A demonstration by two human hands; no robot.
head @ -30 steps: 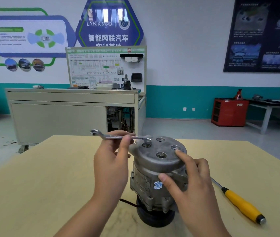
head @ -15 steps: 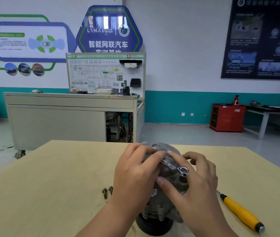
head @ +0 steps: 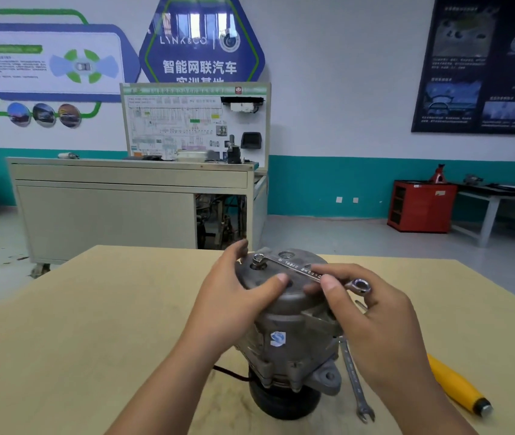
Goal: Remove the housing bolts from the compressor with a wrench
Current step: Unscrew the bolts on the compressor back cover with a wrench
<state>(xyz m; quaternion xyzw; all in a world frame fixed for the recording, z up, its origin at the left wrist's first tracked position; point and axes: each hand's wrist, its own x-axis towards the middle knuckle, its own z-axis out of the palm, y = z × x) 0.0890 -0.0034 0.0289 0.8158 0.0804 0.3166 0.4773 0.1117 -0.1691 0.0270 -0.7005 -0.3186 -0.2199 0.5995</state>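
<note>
The grey compressor [head: 290, 337] stands upright on its black pulley on the wooden table [head: 93, 309]. My left hand [head: 234, 299] grips the left side of its top housing, thumb lying across the top. A steel wrench [head: 294, 267] lies across the top, one end seated on a bolt [head: 258, 261] at the far-left rim. My right hand [head: 378, 324] pinches the wrench shaft near its free ring end, which sticks out to the right.
A second wrench [head: 355, 387] lies on the table just right of the compressor. A yellow-handled screwdriver [head: 457, 387] lies further right. A red cable [head: 228, 372] runs out from under the compressor's left side. A grey cabinet [head: 108, 211] stands behind the table.
The wrench went from my left hand to my right hand and now sits on a far-left bolt. My left hand moved onto the housing. The camera tilted and shifted.
</note>
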